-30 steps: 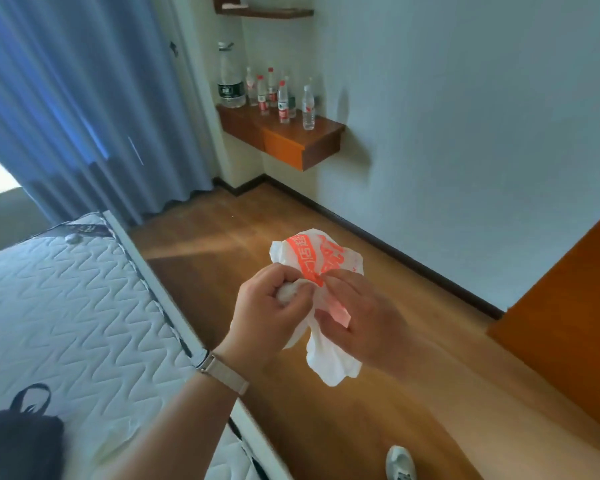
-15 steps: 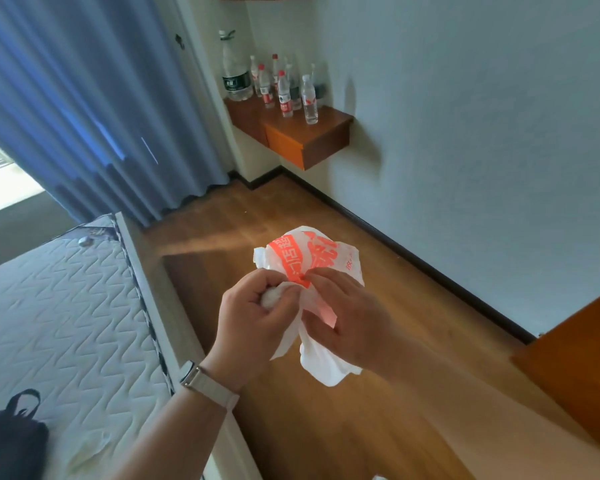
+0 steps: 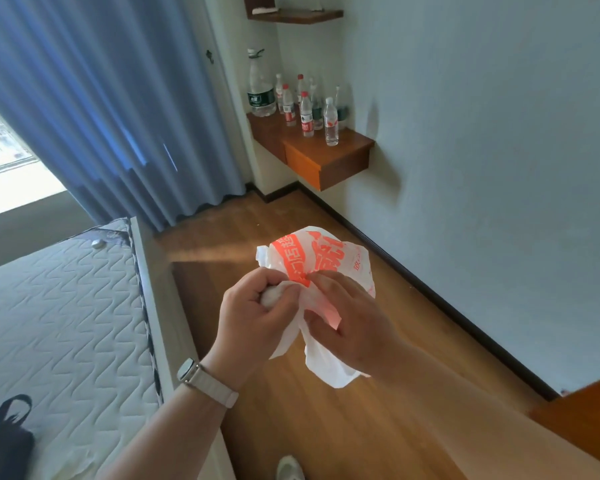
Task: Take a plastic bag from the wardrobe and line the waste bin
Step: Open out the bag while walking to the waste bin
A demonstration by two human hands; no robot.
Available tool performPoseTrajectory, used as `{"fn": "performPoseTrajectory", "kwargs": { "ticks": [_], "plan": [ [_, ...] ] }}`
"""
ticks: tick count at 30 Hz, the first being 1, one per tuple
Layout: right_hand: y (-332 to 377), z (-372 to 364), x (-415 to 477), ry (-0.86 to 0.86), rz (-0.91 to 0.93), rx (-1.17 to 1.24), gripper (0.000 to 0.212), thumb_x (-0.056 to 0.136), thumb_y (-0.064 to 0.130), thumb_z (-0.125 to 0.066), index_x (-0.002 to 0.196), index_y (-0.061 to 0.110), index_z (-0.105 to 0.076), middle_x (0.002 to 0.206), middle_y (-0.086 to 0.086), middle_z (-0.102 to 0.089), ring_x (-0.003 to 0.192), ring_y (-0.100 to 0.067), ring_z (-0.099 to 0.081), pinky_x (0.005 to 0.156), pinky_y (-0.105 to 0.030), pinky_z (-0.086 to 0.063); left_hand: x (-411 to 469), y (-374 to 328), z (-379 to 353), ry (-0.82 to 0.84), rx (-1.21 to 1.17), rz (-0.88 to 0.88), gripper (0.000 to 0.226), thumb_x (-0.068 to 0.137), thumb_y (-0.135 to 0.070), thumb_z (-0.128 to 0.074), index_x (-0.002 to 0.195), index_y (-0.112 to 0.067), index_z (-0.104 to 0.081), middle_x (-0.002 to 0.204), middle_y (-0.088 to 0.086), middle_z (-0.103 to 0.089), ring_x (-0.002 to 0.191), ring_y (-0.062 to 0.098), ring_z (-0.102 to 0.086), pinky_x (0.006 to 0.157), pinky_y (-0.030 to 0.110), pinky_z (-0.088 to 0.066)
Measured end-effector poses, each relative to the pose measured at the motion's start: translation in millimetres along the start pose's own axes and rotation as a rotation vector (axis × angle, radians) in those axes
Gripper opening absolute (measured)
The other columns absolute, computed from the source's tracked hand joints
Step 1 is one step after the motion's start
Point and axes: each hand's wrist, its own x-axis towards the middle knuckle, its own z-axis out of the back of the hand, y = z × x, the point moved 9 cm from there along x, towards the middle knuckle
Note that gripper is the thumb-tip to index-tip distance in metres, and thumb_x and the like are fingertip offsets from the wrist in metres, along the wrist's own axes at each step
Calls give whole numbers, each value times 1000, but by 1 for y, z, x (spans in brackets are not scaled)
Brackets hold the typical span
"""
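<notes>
A crumpled white plastic bag (image 3: 329, 258) with orange-red print hangs in the air in front of me, over the wooden floor. My left hand (image 3: 253, 317), with a watch on its wrist, is closed around a bunched part of the bag. My right hand (image 3: 350, 320) pinches the bag's middle from the right side, fingers touching those of the left hand. The bag's lower end dangles below my right hand. No waste bin is in view. An orange-brown wooden panel (image 3: 582, 410) shows at the lower right edge.
A bare quilted mattress (image 3: 59, 323) fills the left, with a black bag (image 3: 4, 441) on it. Blue curtains (image 3: 111, 109) hang behind. A wall-mounted wooden shelf (image 3: 326, 157) carries several water bottles (image 3: 305, 112). Wooden floor (image 3: 326, 427) runs between bed and wall. A shoe (image 3: 290, 469) shows below.
Both hands keep hold of the bag and have worked it slightly, showing more of the printed side. The view has shifted, bringing more window and an upper shelf into sight.
</notes>
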Motion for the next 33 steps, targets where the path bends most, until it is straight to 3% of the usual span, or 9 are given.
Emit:
{"fn": "performPoseTrajectory", "kwargs": {
  "ticks": [3,6,9,12,16,24,29,33],
  "plan": [
    [-5,-12,25,7,8,-8,47,88,48,-56,128,23,-53,130,6,-60,116,-18,-58,97,-38,-45,22,20,5,-22,-33,10,22,77,-39,-62,79,-18,-67,76,-11,-65,74,15,-64,61,23,-55],
    [-13,-24,58,-1,10,-15,44,88,47,-57,126,24,-53,129,7,-61,115,-16,-59,97,-36,-46,53,45,9,-34,-66,5,21,76,-41,-61,77,-21,-66,75,-10,-65,71,14,-63,59,22,-53],
    [-16,-37,105,-21,27,-52,41,90,49,-54,125,28,-48,125,7,-63,111,-14,-60,96,-18,-35,96,77,14,-29,-98,13,14,76,-35,-64,75,-22,-66,74,-9,-66,69,14,-63,59,28,-56],
    [-14,-59,159,-5,29,-66,41,90,53,-50,124,30,-45,123,6,-64,109,-14,-62,94,-12,-27,147,109,27,-15,-121,13,7,77,-29,-64,76,-23,-67,77,-11,-67,72,13,-64,60,27,-56],
    [-10,-93,233,18,53,-113,42,90,55,-48,124,32,-43,123,7,-65,107,-15,-63,93,-12,-25,210,149,55,-7,-160,5,21,75,-42,-60,78,-23,-68,77,-12,-67,73,12,-65,60,23,-56],
    [6,-157,338,76,65,-97,41,92,51,-49,126,29,-47,123,7,-65,107,-14,-63,91,-13,-29,295,217,108,-33,-181,-18,10,77,-39,-60,77,-31,-66,78,-17,-67,76,6,-65,59,11,-50],
    [16,-189,393,111,132,-103,41,93,40,-54,128,19,-53,122,4,-65,105,-16,-64,91,-13,-31,330,256,138,-94,-147,26,9,78,-36,-60,78,-29,-66,78,-13,-67,75,8,-64,60,13,-51],
    [19,-220,433,139,159,-68,40,92,37,-55,128,20,-53,121,2,-66,103,-18,-66,90,-25,-43,353,283,155,-130,-128,51,5,80,-28,-61,78,-30,-66,77,-16,-66,76,6,-64,60,9,-48]
  ]
}}
